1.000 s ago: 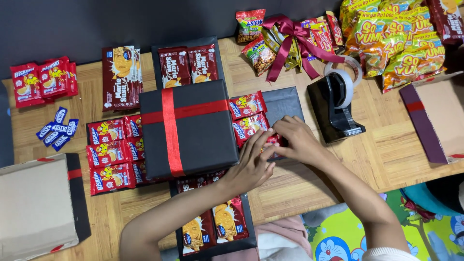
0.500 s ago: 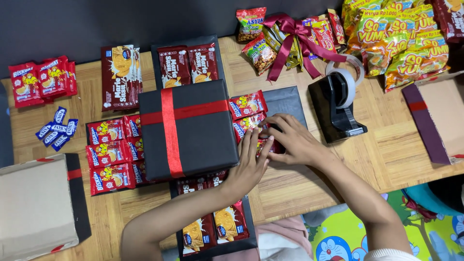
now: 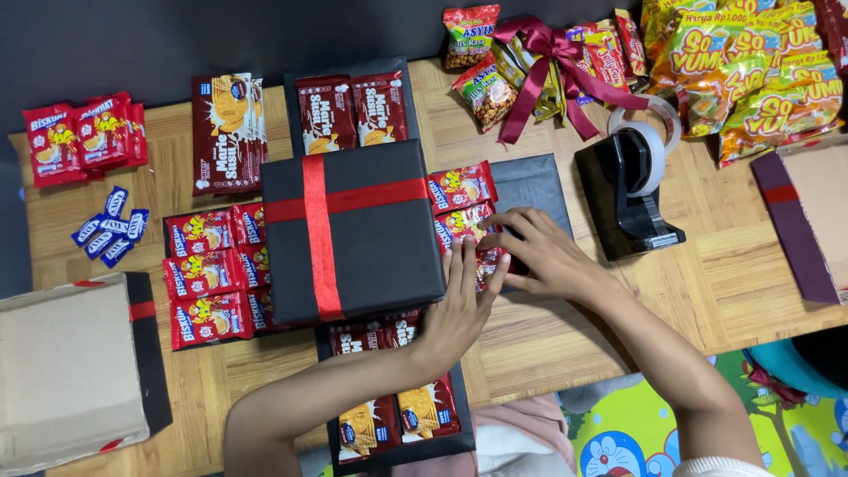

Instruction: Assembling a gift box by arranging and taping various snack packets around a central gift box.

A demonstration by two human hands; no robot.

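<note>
Snack-strewn wooden table (image 3: 733, 283) (dark backdrop)

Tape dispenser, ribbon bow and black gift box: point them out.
tape dispenser (image 3: 629, 199): head view, on its black body.
ribbon bow (image 3: 549, 53): head view, on the knot.
black gift box (image 3: 380, 247): head view, on the lid's bare black part.

Lighting: bright, even, apparently from overhead | Shadows: soft and short beside the black gift box with red ribbon (image 3: 353, 230) and the black tape dispenser (image 3: 629, 199) | Glare: mild sheen on the glossy yellow snack bags (image 3: 751, 71) | Focus: sharp centrally; fingertips possibly slightly motion-blurred | Distortion: slight wide-angle bending at edges of the pale wooden tabletop (image 3: 565, 336).
</note>
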